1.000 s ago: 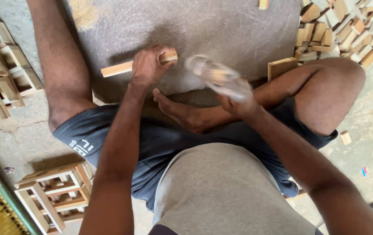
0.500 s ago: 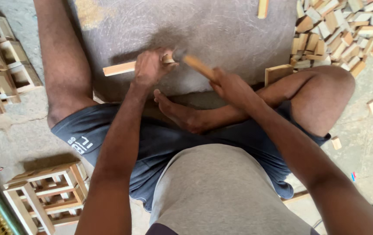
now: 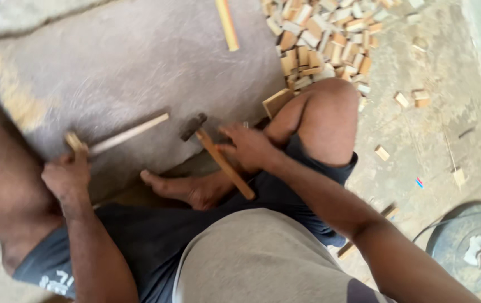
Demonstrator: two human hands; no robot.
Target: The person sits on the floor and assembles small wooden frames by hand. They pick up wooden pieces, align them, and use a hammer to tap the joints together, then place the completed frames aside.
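A thin pale wooden strip [image 3: 125, 134] is held in the left hand [image 3: 66, 177] and a wooden-handled hammer with a dark metal head [image 3: 218, 157] rests under the right hand [image 3: 249, 147], on a worn grey stone slab [image 3: 134, 62].

The strip is gripped at its 8 o'clock end by closed left fingers, and its free end is pointed toward 2 o'clock across the slab. The hammer handle is lightly pinched beneath the right fingers; its head is seen at 10 o'clock from that hand, just beside the strip's far tip, and its butt at 5 o'clock. A bare foot [image 3: 187, 191] is tucked at 6 o'clock from the hammer. A heap of small light wooden blocks [image 3: 322, 39] is piled at 1 o'clock, well apart, and a second loose wooden stick [image 3: 227, 23] is lain at 12 o'clock.
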